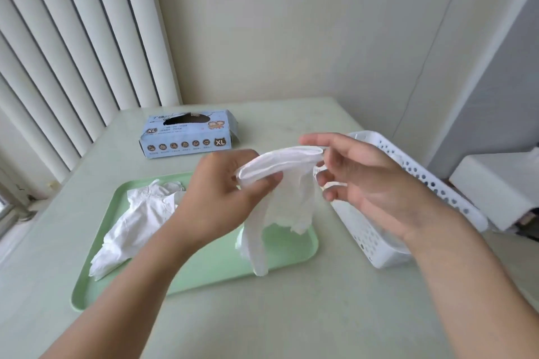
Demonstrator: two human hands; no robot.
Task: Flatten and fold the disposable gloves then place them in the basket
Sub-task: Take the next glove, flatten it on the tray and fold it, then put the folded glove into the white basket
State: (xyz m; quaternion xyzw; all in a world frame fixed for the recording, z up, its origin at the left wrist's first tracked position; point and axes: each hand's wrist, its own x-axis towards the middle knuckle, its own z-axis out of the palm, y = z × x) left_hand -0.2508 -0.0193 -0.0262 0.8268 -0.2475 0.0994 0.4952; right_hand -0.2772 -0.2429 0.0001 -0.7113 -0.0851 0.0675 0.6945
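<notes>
Left to right, relative to the green tray [204, 277]: crumpled white gloves [137, 221] lie on its left half. Above its right half the left hand [224, 195] pinches one cuff corner of the held glove [285, 201]; the thin, wrinkled film hangs long-axis down, fingertips brushing the tray. The right hand [367, 172], fingers loosely spread, hooks the other corner. The perforated white basket [437, 183] sits just right, nearer that hand.

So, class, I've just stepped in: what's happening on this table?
A person holds a white disposable glove in the air over a green tray. The left hand pinches one end of its cuff, the right hand the other, and the rest hangs down unfolded. More crumpled gloves lie on the tray. The white basket stands to the right, the blue glove box behind.
</notes>
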